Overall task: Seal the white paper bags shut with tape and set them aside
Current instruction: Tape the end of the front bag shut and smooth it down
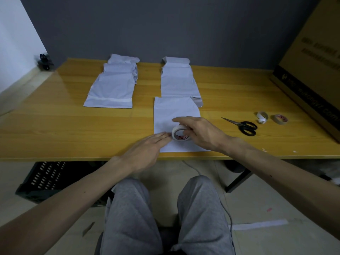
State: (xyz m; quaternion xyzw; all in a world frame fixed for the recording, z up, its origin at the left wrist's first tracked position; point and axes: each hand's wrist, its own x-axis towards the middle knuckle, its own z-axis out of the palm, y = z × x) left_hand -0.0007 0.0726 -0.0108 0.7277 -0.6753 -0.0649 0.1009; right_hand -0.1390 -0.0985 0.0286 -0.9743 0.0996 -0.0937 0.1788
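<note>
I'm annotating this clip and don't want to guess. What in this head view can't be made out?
Head view: the tape's loose end, covered by the left hand and the right hand gripping the tape roll on the front bag.
Head view: print on the cardboard box, blurred and cut off by the right edge.
Head view: the black object beyond the table's far-left corner, too small and dark.

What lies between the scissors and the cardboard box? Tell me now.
On the table, a white roll of tape sits nearer the scissors and a tan roll nearer the cardboard box, touching neither. The head view shows it.
</note>
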